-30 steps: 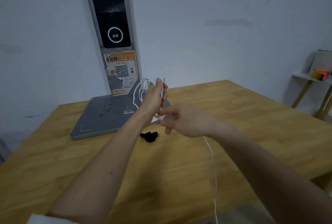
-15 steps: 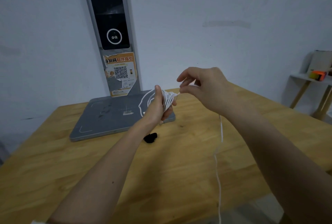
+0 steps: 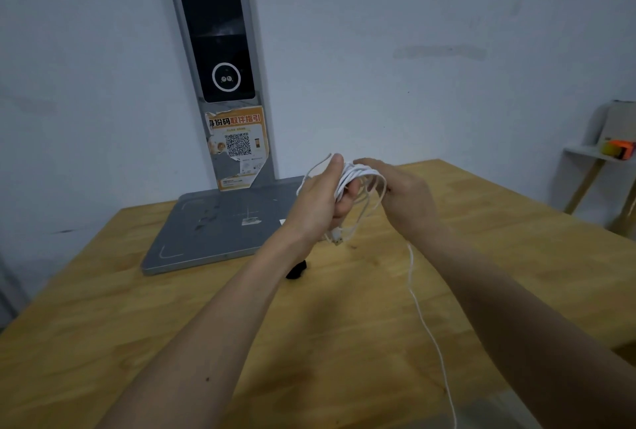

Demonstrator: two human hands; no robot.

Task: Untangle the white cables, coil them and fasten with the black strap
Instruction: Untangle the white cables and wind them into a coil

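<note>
My left hand (image 3: 318, 203) grips a bundle of white cable (image 3: 358, 175) loops above the wooden table (image 3: 499, 222). A USB plug (image 3: 338, 240) dangles below that hand. My right hand (image 3: 401, 196) is just right of the bundle and holds a strand of the cable against the loops. From it a loose length of the cable (image 3: 425, 322) hangs down and runs off the table's front edge. The black strap (image 3: 296, 270) lies on the table below my left wrist, partly hidden by my forearm.
A grey flat base (image 3: 220, 229) with a tall dark upright panel (image 3: 216, 50) and an orange QR sticker stands at the table's back left against the wall. A small white side table (image 3: 592, 156) with an orange object stands at the far right.
My right hand has come down from above the bundle and closed in beside my left hand, laying another turn of cable onto the loops. The hanging length is shorter.
</note>
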